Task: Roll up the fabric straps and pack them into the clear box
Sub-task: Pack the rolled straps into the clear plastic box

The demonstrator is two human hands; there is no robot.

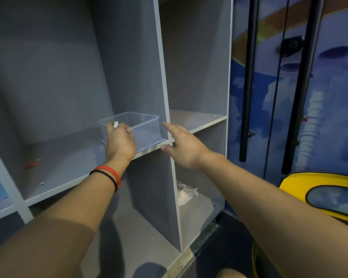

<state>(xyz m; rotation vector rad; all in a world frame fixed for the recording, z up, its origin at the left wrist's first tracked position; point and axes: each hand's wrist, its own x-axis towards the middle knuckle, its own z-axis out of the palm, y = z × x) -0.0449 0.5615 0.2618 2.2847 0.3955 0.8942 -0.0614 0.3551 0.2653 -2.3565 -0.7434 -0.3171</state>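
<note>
Fingers [129, 131] of your left hand [120, 142] are curled over the near rim of the clear box [144, 122], grasping it. Your right hand [184, 146] is released: its fingers [169, 127] are stretched straight and hold nothing, just beside the box's right wall and in front of the upright divider [165, 87]. Whether they touch the divider cannot be told. The box stands upright on the grey shelf [68, 167], at the right end of its compartment, close against the divider. Red and black bands [109, 174] circle your left wrist. A white bundle [184, 194] lies in the lower right compartment.
</note>
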